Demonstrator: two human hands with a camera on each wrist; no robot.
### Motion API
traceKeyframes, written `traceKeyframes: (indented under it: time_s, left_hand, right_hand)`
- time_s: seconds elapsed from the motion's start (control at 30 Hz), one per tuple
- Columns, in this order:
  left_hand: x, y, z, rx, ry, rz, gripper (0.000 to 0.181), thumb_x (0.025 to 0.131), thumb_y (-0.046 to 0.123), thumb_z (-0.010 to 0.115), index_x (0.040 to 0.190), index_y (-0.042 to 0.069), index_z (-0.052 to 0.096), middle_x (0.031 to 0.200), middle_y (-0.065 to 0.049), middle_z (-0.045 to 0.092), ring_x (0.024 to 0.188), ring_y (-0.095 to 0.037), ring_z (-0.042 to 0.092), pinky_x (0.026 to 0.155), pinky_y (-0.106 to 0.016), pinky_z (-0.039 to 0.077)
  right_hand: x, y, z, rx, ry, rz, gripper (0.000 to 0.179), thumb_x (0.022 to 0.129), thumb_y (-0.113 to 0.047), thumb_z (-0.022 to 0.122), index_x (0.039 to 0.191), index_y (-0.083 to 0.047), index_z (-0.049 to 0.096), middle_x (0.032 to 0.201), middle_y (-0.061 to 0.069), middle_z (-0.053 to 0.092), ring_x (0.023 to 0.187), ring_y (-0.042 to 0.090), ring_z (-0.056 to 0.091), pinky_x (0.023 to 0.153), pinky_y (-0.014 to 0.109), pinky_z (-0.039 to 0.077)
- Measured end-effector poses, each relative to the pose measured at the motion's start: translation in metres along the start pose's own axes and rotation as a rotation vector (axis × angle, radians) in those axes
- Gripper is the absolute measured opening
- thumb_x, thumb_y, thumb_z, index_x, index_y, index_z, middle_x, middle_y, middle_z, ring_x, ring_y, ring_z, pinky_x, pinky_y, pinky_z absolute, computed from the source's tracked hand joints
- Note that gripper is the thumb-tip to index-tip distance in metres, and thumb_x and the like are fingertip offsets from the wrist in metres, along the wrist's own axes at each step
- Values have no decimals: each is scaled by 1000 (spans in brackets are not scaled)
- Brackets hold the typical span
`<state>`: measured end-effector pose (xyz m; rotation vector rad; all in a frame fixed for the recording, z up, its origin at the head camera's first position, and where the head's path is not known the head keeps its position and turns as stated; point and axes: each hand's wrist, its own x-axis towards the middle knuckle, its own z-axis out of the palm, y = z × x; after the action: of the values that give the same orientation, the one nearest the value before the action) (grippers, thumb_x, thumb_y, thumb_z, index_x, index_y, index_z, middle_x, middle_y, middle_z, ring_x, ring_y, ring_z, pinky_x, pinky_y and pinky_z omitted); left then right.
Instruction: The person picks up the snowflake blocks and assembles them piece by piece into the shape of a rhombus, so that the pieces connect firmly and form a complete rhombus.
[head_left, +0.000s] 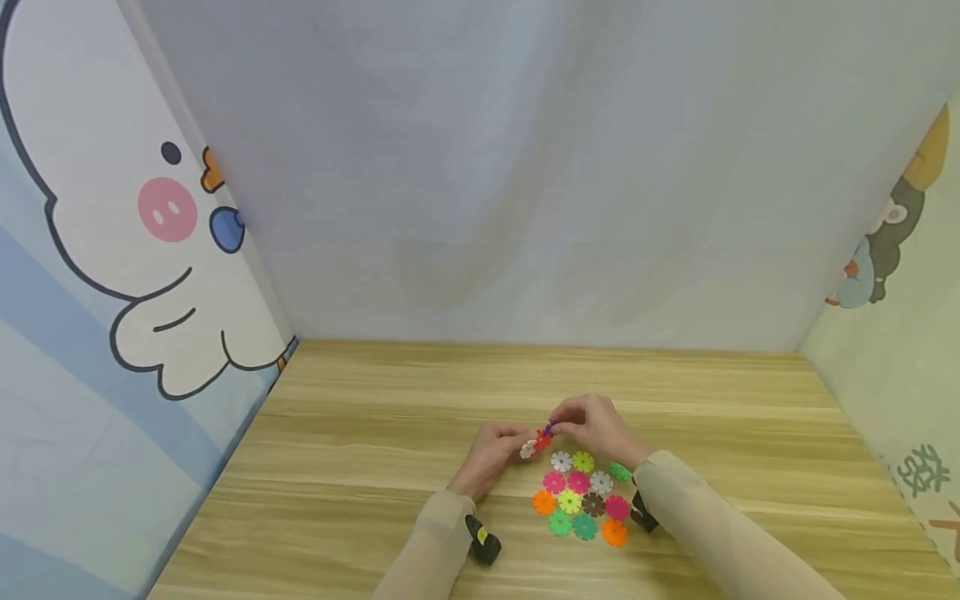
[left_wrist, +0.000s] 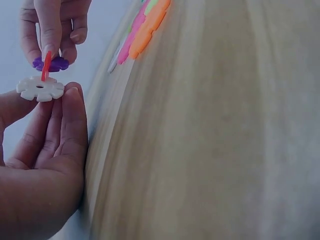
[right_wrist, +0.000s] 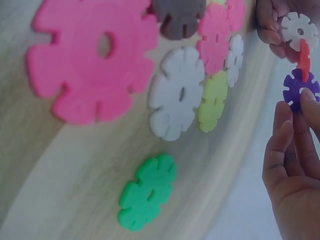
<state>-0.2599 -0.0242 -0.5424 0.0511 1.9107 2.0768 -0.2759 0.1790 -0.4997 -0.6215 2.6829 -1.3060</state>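
My left hand (head_left: pixel 491 454) pinches a white notched disc (left_wrist: pixel 40 89) between thumb and fingers. A red disc (left_wrist: pixel 46 66) stands edge-on from it, slotted into its rim. On the red disc's other side is a purple disc (right_wrist: pixel 301 90), pinched by the thumb and fingertips of my right hand (head_left: pixel 600 429). The three flower-shaped plastic discs form a short chain between both hands, held above the table. In the head view the purple disc is mostly covered by the right fingers.
Several loose discs lie flat in rough rows on the wooden table (head_left: pixel 360 417), nearest the right forearm. Among them are an orange disc (head_left: pixel 615 532), a brown disc (head_left: pixel 593 504) and a green disc (right_wrist: pixel 148 192). A pale curtain (head_left: pixel 480 183) hangs behind the table.
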Motion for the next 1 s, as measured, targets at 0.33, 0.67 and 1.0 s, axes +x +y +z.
traceKeyframes:
  time_s: [0.33,0.67,1.0]
  left_hand:
    - [3,-3,-2,-18,2,-8,21,83,9,73,98,-5,71,95,-12,68,78,-17,62,71,-28,53]
    - [2,-4,-3,-59,6,-26,18,87,9,69,98,-5,71,96,-13,69,82,-17,64,76,-29,53]
    - [1,-1,-1,-43,-9,-22,23,86,17,71,96,-4,72,93,-12,69,80,-16,62,74,-26,52]
  right_hand:
    - [0,-2,1,25,-24,31,9,86,-9,71,94,-12,73,89,-6,69,81,13,62,75,28,53]
    - [-1,-6,4,45,-47,10,9,88,-8,69,96,-9,73,89,-1,70,79,13,63,73,28,54]
    - [3,-3,9,29,-17,14,10,85,-7,72,95,-7,73,86,-1,70,76,12,64,70,28,54]
